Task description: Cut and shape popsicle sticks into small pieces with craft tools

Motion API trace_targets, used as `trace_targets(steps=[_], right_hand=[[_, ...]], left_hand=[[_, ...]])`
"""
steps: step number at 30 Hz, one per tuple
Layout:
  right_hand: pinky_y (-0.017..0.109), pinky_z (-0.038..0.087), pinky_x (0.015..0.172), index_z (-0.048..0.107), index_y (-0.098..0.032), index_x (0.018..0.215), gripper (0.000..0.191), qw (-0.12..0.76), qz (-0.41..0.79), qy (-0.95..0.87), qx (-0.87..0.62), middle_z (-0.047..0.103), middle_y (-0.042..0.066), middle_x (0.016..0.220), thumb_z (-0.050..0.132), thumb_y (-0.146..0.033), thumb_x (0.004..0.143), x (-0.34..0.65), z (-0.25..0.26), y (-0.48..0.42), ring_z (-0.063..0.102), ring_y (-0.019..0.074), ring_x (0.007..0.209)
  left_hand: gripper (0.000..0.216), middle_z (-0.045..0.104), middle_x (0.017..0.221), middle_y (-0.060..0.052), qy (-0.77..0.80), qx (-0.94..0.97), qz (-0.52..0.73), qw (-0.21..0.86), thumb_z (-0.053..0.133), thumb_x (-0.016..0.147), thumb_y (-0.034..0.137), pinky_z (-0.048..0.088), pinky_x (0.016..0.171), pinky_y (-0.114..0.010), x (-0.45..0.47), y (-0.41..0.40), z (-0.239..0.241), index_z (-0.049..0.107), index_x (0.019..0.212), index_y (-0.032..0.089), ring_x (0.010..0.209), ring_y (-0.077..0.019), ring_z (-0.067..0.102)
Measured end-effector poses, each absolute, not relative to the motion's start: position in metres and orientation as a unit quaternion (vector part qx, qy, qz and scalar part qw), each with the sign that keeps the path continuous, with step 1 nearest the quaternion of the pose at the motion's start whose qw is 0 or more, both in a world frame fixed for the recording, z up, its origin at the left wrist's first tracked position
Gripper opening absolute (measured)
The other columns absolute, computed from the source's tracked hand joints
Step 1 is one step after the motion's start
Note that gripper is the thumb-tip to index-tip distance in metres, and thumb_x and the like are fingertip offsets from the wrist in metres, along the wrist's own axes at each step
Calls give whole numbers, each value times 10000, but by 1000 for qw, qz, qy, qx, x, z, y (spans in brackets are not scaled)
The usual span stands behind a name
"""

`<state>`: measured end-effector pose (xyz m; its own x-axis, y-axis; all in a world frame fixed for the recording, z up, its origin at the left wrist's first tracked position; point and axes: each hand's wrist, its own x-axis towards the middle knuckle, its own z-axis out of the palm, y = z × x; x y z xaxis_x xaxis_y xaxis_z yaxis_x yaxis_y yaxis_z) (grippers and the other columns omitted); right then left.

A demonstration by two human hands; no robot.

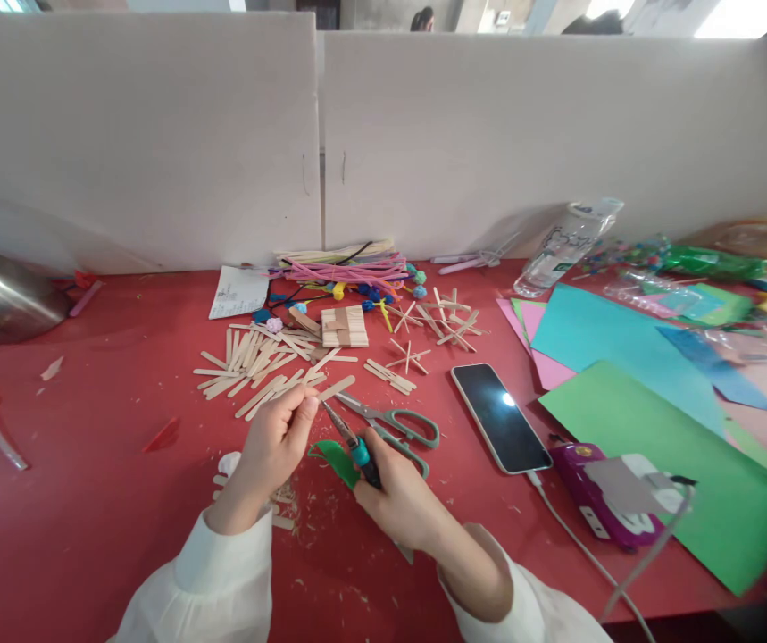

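Between the thumb and fingers of my left hand (280, 439) is a wooden craft stick (337, 388), its rounded end pointing right. My right hand (396, 489) is wrapped round the black and teal handle of a small knife (360, 451). Its narrow metal blade slants up toward the stick, close to my left fingertips; whether it touches the wood I cannot tell. A green curved piece (335, 463) shows beside the right hand. Grey-handled scissors (406, 427) lie just beyond, partly hidden by that hand. Below my left wrist are wood shavings (287, 509) and several short stick pieces.
Loose craft sticks (249, 362) and a banded stick bundle (345, 327) lie ahead, with pipe cleaners (349, 271) behind. Rightward are a phone (500, 418) on a cable, coloured paper (630, 344) and a plastic bottle (565, 248). White panels (490, 143) border the red table (102, 446).
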<state>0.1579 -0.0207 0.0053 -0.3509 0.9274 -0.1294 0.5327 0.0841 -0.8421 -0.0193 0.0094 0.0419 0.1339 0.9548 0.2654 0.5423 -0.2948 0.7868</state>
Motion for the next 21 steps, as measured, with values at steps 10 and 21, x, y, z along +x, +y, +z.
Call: trace_targets(steps=[10, 21], right_hand=[[246, 272, 561, 326, -231, 761, 187, 218, 452, -688, -524, 413, -39, 660, 424, -123, 644, 158, 12, -23, 361, 139, 588], [250, 269, 553, 330, -231, 761, 201, 235, 410, -685, -555, 402, -32, 649, 438, -135, 622, 154, 13, -26, 374, 151, 581]], left_hand=[[239, 364, 588, 53, 536, 716, 377, 241, 380, 928, 284, 319, 538, -206, -18, 9, 39, 471, 724, 199, 542, -113, 392], [246, 344, 576, 54, 542, 708, 386, 236, 373, 926, 292, 302, 519, -212, -14, 6, 41, 443, 708, 205, 524, -116, 361]])
